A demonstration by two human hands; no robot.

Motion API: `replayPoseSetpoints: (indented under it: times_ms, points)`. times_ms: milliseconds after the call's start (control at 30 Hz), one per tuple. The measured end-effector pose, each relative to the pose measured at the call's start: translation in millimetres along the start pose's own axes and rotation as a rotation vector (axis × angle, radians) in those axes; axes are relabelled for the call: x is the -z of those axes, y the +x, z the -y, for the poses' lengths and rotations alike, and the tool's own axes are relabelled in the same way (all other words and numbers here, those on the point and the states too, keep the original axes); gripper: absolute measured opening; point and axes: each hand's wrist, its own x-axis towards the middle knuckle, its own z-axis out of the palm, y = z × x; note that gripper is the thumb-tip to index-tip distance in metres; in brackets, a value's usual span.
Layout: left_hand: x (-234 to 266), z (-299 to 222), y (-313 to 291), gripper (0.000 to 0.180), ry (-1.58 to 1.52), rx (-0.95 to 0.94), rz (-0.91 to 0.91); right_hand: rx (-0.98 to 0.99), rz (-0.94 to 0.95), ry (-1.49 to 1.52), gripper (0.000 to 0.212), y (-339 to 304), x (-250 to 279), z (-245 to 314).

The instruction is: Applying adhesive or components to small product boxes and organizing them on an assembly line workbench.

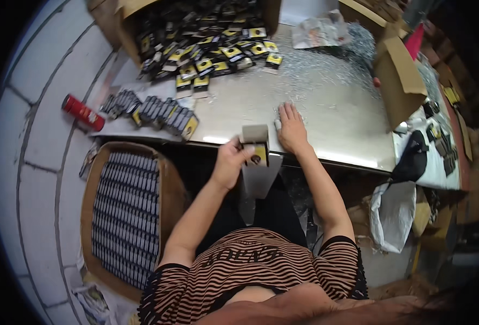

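Note:
My left hand (pixel 229 165) grips a small black-and-yellow carton (pixel 260 155) at the table's front edge. Its pale flap (pixel 256 132) stands up, so the carton is open at the far end; what is inside cannot be made out. My right hand (pixel 292 130) lies flat on the metal tabletop (pixel 337 130), fingers stretched forward and pressed near some thin, shiny metal pieces (pixel 299 70) scattered over the table. A small pale bit shows beside its thumb, too small to name. Further back, a heap of similar cartons (pixel 218 51) spills from a cardboard box.
Rows of cartons (pixel 158 115) and a red cylinder (pixel 82 112) sit at the left. Below them stands a cardboard box (pixel 88 216) packed with stacked cartons. On the right are a cardboard box (pixel 399 81), a metal-piece pile (pixel 358 49) and a white sack (pixel 392 216).

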Motion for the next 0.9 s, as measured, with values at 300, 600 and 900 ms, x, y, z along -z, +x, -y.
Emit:
replayPoseSetpoints:
  times_ms: [300,600,900]
  points:
    - [136,131,-134,0.033,0.411,0.236,-0.184,-0.009,-0.110,0.500,0.043,-30,27,33]
    - [94,159,-117,0.038,-0.034,0.623,-0.018,0.179,0.023,0.189,0.062,-100,11,113]
    - [88,143,-118,0.056,-0.173,0.529,0.105,0.101,0.060,0.656,0.052,-176,33,91]
